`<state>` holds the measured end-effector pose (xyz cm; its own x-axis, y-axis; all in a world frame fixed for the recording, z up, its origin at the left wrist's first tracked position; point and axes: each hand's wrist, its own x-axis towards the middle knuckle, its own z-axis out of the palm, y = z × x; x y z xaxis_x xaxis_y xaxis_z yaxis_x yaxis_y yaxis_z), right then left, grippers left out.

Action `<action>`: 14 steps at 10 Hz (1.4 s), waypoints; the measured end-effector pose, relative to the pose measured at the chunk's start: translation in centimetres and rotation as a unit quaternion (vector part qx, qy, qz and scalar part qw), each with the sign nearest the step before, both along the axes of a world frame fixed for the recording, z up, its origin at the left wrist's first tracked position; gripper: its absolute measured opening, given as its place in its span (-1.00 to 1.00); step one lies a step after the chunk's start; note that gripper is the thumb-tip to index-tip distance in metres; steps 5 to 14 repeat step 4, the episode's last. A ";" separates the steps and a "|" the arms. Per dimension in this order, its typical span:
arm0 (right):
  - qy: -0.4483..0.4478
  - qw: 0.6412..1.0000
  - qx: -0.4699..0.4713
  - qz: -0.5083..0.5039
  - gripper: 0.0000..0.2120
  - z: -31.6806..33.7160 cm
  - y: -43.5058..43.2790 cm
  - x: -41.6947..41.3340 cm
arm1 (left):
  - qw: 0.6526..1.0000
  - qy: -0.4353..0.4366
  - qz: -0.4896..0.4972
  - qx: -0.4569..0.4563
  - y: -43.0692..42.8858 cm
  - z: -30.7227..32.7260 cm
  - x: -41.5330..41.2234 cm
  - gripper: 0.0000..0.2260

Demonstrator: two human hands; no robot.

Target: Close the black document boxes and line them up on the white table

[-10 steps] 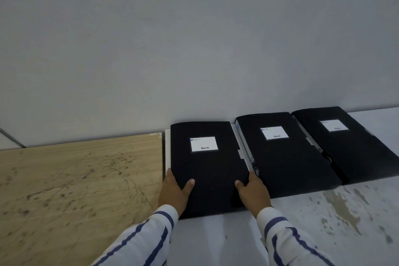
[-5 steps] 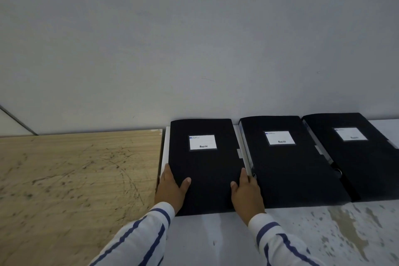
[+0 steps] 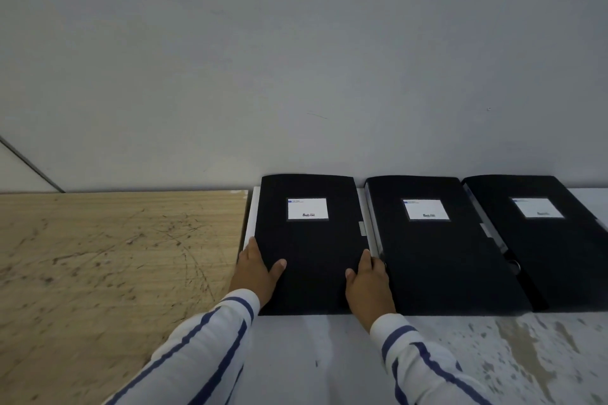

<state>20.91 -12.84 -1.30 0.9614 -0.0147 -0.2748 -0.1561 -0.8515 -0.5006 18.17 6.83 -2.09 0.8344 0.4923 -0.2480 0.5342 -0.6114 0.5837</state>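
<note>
Three black document boxes with white labels lie shut, side by side, against the wall on the white table [image 3: 312, 352]. The left box [image 3: 312, 250] is held by both hands. My left hand [image 3: 258, 269] grips its left edge with the thumb on the lid. My right hand [image 3: 368, 283] grips its right edge, in the gap beside the middle box [image 3: 437, 256]. The right box [image 3: 552, 240] lies slightly angled, with its right part cut off by the frame's edge.
A scuffed wooden table [image 3: 115, 256] adjoins the white table on the left. A plain grey wall [image 3: 296, 59] rises directly behind the boxes. The white table's front right surface shows worn, stained patches [image 3: 533, 348].
The left box has been pushed back and straightened, so its front edge now lines up with the middle box. Both hands stayed on its sides; the view shifted slightly left.
</note>
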 end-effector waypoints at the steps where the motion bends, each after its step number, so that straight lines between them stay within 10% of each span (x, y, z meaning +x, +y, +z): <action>1: -0.024 0.999 -0.012 0.021 -0.43 0.3 0.1 -0.3 | 0.999 -0.007 0.000 0.035 -0.3 0.5 -0.6 -0.27; 14: -0.074 0.990 -0.051 0.105 -0.44 1.7 -0.5 -3.2 | 0.992 -0.006 -0.067 0.110 -2.5 2.6 -4.1 -0.33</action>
